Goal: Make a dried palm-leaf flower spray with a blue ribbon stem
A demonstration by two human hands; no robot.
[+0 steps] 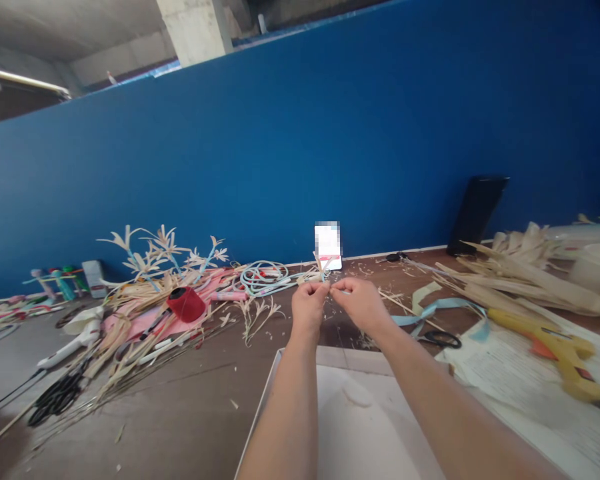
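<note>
My left hand (310,305) and my right hand (359,303) meet at the middle of the table, fingertips pinched close together. From my left fingers a small flower of pale husk strips (322,267) stands up, with a bit of light blue near its base. My right thumb and forefinger are closed at the same spot, on something too small to make out. A lit phone (335,262) leans upright behind the flower. Below my forearms lies a white box lid or tray (355,407).
Finished husk flowers (165,250), a red thread cone (186,305) and a white glue gun or hot tool (75,347) lie left. Right are scissors (443,339), blue ribbon (435,307), a yellow glue gun (555,347) and dried husks (530,273). A blue partition (300,147) stands behind.
</note>
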